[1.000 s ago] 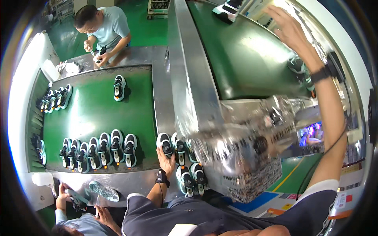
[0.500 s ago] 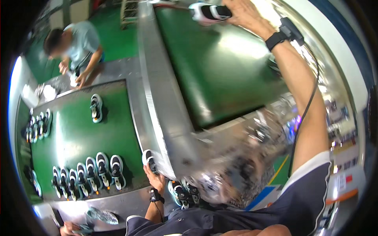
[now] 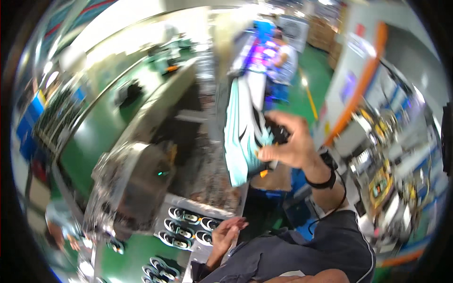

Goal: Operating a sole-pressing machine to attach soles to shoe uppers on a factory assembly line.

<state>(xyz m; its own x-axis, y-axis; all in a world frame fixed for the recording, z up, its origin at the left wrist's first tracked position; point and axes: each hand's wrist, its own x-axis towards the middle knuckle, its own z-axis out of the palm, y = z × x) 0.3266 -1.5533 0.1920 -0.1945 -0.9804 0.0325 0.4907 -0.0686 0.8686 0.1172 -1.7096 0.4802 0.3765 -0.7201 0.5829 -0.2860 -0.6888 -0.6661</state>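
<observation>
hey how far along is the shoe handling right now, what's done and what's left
Done: several dark shoes already sit in rows on the green surface low in the view. In hand: the right hand has its grip closed on a light turquoise shoe, lifted in the air with the sole facing the camera. The left hand hovers open beside the rows, holding nothing. Left: that raised shoe is not yet set down anywhere.

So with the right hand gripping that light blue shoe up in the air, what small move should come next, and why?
Probably lower the shoe toward the green belt. The right hand holds it raised, sole outward, well above the shoes lined up there, while the left hand hovers open and empty beside that row.
</observation>
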